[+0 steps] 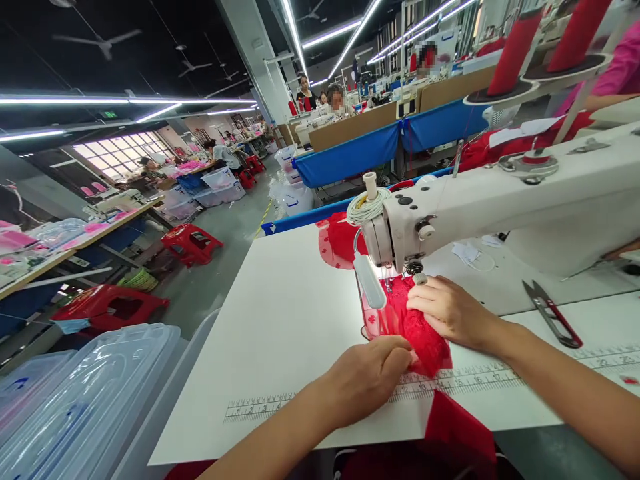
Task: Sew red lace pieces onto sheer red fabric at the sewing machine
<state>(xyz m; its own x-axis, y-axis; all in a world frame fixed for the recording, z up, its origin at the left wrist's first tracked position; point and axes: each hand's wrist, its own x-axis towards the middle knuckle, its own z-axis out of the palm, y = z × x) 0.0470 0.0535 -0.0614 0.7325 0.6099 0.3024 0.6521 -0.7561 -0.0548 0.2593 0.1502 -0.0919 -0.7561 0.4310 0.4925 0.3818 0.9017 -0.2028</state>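
A white sewing machine stands on the white table, its needle area over a piece of red lace fabric. My left hand pinches the near left edge of this fabric. Further back, my right hand lies on the fabric's right side, close to the presser foot; its fingers are bent onto the cloth. More red sheer fabric lies behind the needle. A red cloth hangs over the table's front edge.
Thread snips lie right of my right hand. A ruler strip runs along the table front. Red thread cones stand at upper right. Clear plastic bins and red stools are on the left. Other people sit at machines behind.
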